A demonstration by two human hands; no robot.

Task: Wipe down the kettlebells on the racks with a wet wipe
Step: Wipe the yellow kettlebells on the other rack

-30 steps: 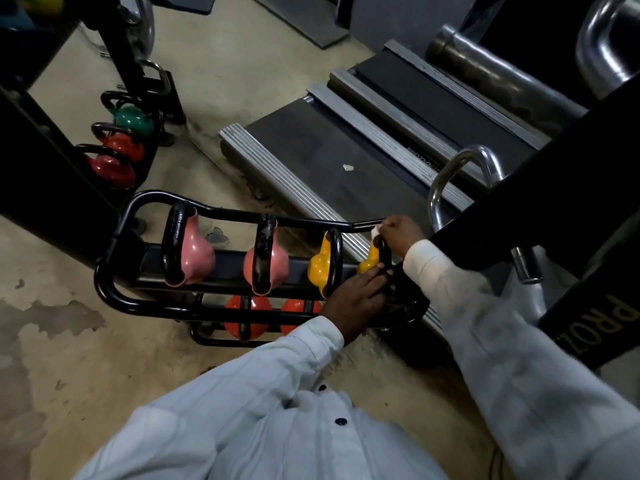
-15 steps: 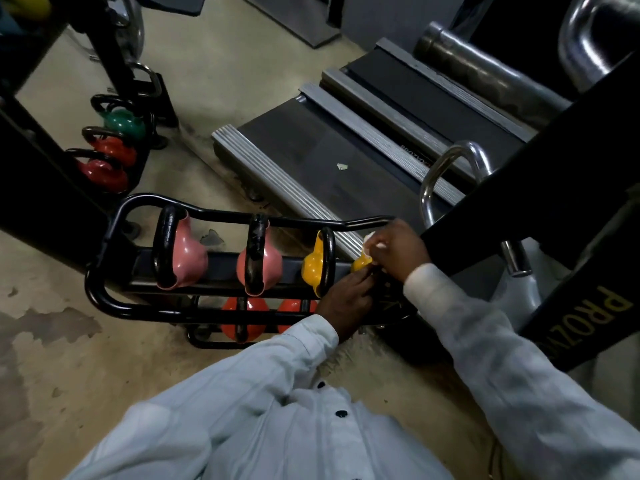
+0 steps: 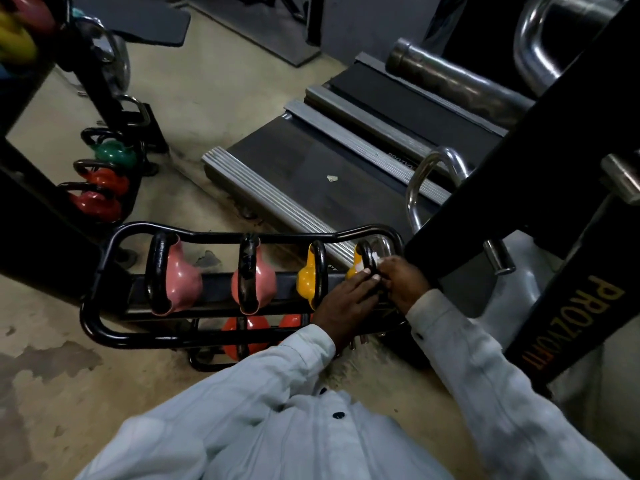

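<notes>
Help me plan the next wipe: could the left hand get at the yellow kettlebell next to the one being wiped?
Probably yes. The left hand rests beside that yellow kettlebell, whose handle stands uncovered on the top rack. Nothing lies between them, though the right hand holds the wet wipe.

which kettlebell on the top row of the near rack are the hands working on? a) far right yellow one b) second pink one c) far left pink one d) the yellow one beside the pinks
A: the left hand and the right hand, with the white wet wipe, meet at the handle of the far right yellow kettlebell.
</notes>
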